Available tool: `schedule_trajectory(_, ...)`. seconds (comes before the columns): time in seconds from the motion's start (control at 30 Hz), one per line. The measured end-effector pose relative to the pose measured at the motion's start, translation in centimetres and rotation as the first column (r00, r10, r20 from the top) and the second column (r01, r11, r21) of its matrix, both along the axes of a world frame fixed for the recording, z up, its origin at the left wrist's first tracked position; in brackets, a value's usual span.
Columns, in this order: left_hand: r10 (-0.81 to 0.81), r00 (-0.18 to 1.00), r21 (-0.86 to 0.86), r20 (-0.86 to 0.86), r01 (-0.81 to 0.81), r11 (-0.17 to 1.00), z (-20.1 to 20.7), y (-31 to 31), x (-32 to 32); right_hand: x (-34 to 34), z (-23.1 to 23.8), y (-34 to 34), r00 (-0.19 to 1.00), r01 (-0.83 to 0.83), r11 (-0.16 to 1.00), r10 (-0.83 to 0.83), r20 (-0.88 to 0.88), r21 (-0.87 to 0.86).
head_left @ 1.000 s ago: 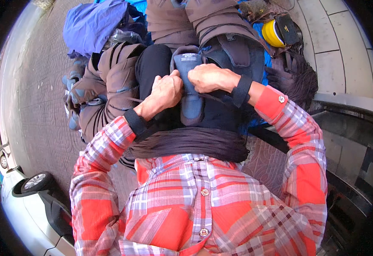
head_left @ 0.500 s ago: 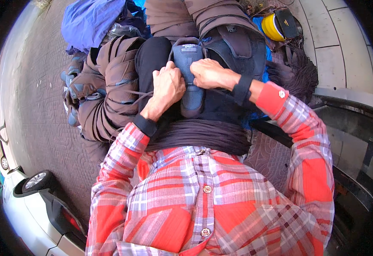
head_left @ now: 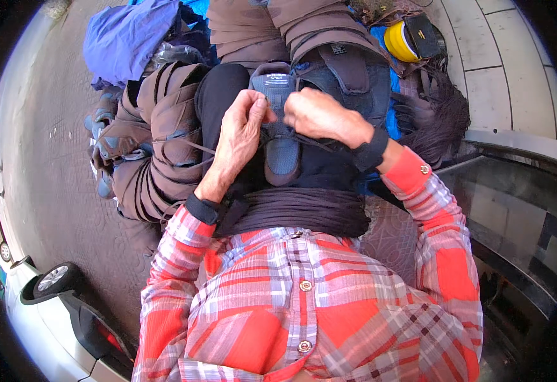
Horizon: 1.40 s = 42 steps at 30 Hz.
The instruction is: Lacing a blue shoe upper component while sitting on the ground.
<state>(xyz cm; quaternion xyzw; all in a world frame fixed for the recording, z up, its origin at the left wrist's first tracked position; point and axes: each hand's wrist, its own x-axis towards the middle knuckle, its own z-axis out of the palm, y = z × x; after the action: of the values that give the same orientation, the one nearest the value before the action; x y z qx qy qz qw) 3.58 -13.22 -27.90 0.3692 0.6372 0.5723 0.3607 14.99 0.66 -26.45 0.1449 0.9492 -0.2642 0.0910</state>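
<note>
A shoe upper with a blue-grey tongue (head_left: 283, 156) rests on my black-clad lap. Over its left side, my left hand (head_left: 241, 126) pinches a thin dark shoelace (head_left: 197, 147) whose tail trails to the left past my wrist. My right hand (head_left: 326, 118), slightly blurred, is closed over the right side of the upper. A lace crosses the tongue below the fingers and runs under that hand; its fingertips are partly hidden. Between the two hands is a small gap above the tongue. A thick bundle of dark laces (head_left: 297, 211) lies across my lap, near my waist.
Stacked brown uppers (head_left: 170, 137) lie to my left, and more nested uppers (head_left: 323, 28) stand ahead. One dark upper (head_left: 348, 76) sits beyond my right hand. At the far right are a yellow spool (head_left: 398, 43) and loose dark laces (head_left: 441, 114). A white car (head_left: 39, 325) stands at lower left.
My hands have pulled up off the tongue, and the right has shifted slightly right. A lace now crosses lower on the tongue. The whole view has shifted a little.
</note>
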Motion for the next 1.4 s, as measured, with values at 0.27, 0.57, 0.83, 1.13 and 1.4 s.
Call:
schedule_trajectory(0.27,-0.004,0.981,0.036,0.192,-0.003,0.999,-0.8,-1.3,0.7,-1.5,1.4,-1.1,0.964,0.076,0.965,-0.007,0.264,-0.252)
schedule_trajectory(0.57,0.058,0.966,-0.003,0.253,-0.059,0.998,-0.4,0.1,0.3,-2.2,6.3,0.3,0.775,0.233,0.624,-0.582,-0.246,-0.746)
schedule_trajectory(0.83,0.068,0.817,0.033,0.572,-0.106,0.994,-1.8,-0.9,0.1,-0.4,3.9,-0.3,0.607,-0.054,0.010,-0.794,-0.041,-0.999)
schedule_trajectory(1.13,0.071,0.883,0.057,0.464,-0.109,0.992,-1.9,-0.9,0.5,0.8,0.6,-2.8,0.754,0.377,0.800,-0.558,-0.346,-0.467)
schedule_trajectory(1.4,0.094,0.939,0.056,0.331,-0.119,0.991,-1.7,-0.7,0.9,0.2,0.8,-4.0,0.731,0.305,0.601,-0.645,-0.224,-0.739)
